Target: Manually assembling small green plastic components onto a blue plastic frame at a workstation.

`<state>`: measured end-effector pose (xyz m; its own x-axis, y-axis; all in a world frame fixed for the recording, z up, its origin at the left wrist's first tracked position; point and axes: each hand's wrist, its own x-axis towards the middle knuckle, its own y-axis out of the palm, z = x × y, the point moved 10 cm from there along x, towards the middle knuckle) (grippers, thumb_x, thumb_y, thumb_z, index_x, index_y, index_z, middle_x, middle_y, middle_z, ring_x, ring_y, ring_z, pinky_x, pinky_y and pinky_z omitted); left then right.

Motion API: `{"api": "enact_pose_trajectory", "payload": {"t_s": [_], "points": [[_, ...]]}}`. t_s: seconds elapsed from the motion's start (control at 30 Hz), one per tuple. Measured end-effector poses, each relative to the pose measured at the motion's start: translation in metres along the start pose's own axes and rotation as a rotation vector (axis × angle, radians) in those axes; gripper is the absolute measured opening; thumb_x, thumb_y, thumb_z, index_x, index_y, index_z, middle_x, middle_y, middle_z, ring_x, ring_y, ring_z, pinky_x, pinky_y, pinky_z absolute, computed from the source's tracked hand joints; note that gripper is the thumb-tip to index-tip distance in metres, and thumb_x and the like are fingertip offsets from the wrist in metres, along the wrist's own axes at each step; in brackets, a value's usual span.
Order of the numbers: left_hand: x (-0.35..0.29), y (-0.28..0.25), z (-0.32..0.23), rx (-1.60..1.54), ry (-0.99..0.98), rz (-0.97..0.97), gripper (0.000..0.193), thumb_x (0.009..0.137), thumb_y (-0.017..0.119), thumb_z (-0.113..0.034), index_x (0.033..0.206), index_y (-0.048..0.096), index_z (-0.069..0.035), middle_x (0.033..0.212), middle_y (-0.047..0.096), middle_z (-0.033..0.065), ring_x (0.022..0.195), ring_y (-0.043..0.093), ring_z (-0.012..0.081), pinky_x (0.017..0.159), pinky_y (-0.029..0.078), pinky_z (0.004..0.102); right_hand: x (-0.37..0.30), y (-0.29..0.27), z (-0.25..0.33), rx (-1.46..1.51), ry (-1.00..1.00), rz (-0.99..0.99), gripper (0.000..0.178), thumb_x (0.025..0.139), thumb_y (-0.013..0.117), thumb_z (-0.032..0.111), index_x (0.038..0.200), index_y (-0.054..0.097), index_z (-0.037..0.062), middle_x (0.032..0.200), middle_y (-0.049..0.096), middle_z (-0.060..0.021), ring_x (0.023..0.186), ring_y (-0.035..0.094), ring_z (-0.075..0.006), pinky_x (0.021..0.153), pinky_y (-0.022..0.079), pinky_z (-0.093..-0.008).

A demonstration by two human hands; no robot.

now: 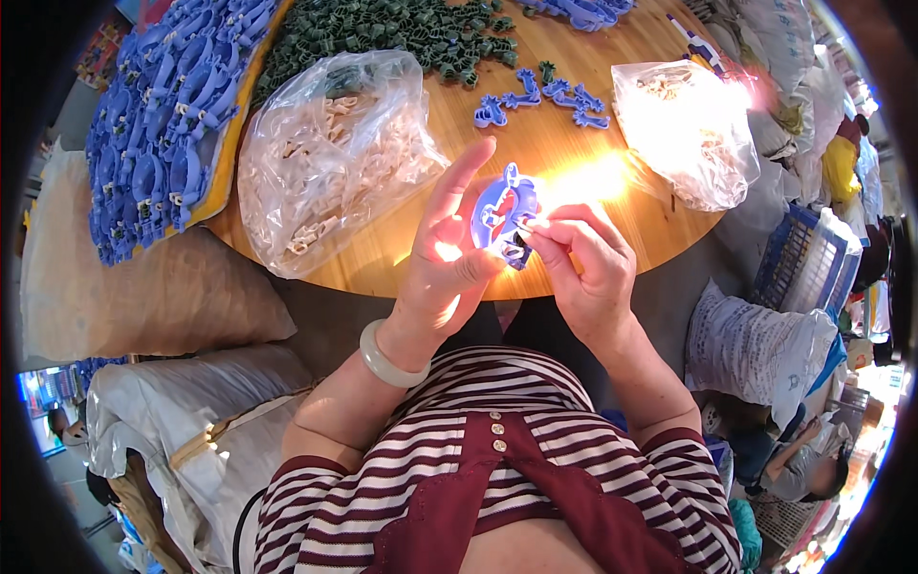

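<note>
Above the near edge of the round wooden table, my left hand (435,263) holds a blue, ring-shaped plastic part (482,225) between thumb and fingers, with the index finger raised away from it. My right hand (595,273) is closed in a pinch at the part's right side. What sits between those fingertips is too small to make out. A small dark-and-white piece (516,253) shows at the lower end of the part, close to both thumbs. Beyond my hands lie several small blue plastic pieces (521,89).
A clear bag of beige pieces (335,158) lies at left, another sunlit bag (684,143) at right. Dark green pieces (382,33) are heaped at the back. A yellow-edged board (225,158) carries many blue parts. Sacks (755,344) and a blue crate (803,258) stand beside the table.
</note>
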<state>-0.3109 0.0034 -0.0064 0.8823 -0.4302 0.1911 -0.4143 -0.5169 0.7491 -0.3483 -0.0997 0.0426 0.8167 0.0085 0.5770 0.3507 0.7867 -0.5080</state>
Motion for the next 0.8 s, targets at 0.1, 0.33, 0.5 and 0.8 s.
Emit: {"api": "enact_pose_trajectory", "payload": {"t_s": [0.1,0.33,0.5,0.8], "points": [[0.001,-0.001,0.002,-0.009,-0.003,0.005,0.091,0.069,0.078,-0.016,0.141,0.022,-0.008,0.120,0.049,0.0073,0.114,0.048,0.0189,0.097,0.038,0.0328,0.001,-0.001,0.000,0.038,-0.015,-0.013,0.008,0.074,0.067,-0.003,0.079,0.061,-0.0021,0.080,0.061,-0.0093,0.067,0.059,-0.0160,0.059,0.048,-0.0243],[0.001,-0.001,0.002,0.079,-0.002,0.011,0.091,0.068,0.079,-0.017,0.140,0.024,-0.007,0.120,0.049,0.0075,0.113,0.048,0.0185,0.097,0.038,0.0323,0.001,0.003,-0.009,0.121,0.058,0.008,0.010,0.073,0.068,-0.004,0.079,0.062,-0.0007,0.078,0.061,-0.0082,0.069,0.060,-0.0157,0.062,0.049,-0.0248],[0.001,-0.006,0.000,-0.014,-0.016,-0.053,0.087,0.072,0.076,-0.023,0.140,0.024,-0.006,0.122,0.047,0.0066,0.116,0.045,0.0187,0.100,0.035,0.0334,0.003,0.000,0.001,0.036,-0.061,0.014,0.012,0.071,0.070,-0.004,0.080,0.062,-0.0004,0.078,0.060,-0.0076,0.069,0.060,-0.0154,0.062,0.048,-0.0247],[0.002,-0.002,0.002,-0.007,0.000,0.012,0.085,0.074,0.075,-0.025,0.139,0.024,-0.006,0.124,0.046,0.0069,0.117,0.043,0.0194,0.101,0.033,0.0343,0.006,-0.005,-0.003,0.112,-0.052,0.038,0.014,0.070,0.070,-0.002,0.081,0.061,0.0002,0.075,0.061,-0.0078,0.069,0.060,-0.0172,0.061,0.048,-0.0254]]}}
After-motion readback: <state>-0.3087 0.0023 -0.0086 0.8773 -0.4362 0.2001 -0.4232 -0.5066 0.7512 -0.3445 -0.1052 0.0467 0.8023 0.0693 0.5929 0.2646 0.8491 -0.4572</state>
